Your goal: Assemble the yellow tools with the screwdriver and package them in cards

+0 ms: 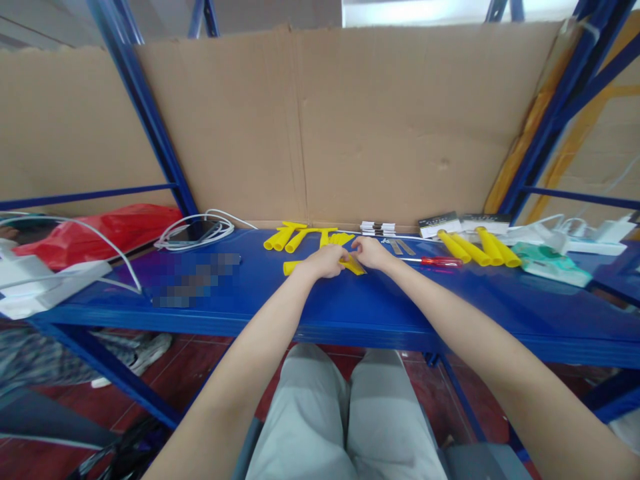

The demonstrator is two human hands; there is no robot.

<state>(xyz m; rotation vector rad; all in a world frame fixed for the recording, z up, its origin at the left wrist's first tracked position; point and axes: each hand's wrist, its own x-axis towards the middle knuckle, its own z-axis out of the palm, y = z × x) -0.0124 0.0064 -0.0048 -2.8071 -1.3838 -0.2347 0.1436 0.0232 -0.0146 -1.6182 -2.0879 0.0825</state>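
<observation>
My left hand [327, 261] is closed around a yellow plastic scraper [354, 265], whose round handle sticks out to the left and whose wide head points right. At the upper side of that head, the fingers of my right hand [371, 253] are pinched together. What lies between those fingertips is hidden. Just beyond both hands are more yellow scrapers [299, 239], lying in a group. Flat metal blades [400, 247] rest to the right of my right hand, near a screwdriver [440, 262] with a red clear handle.
More yellow handles [480, 248] lie at the right, beside a green-and-white packet [550, 265]. Black-and-white packages [440, 225] stand against the cardboard [400, 127]. White cable [200, 233], a red bag [110, 233] and a power strip [55, 287] occupy the left of the blue table [380, 307].
</observation>
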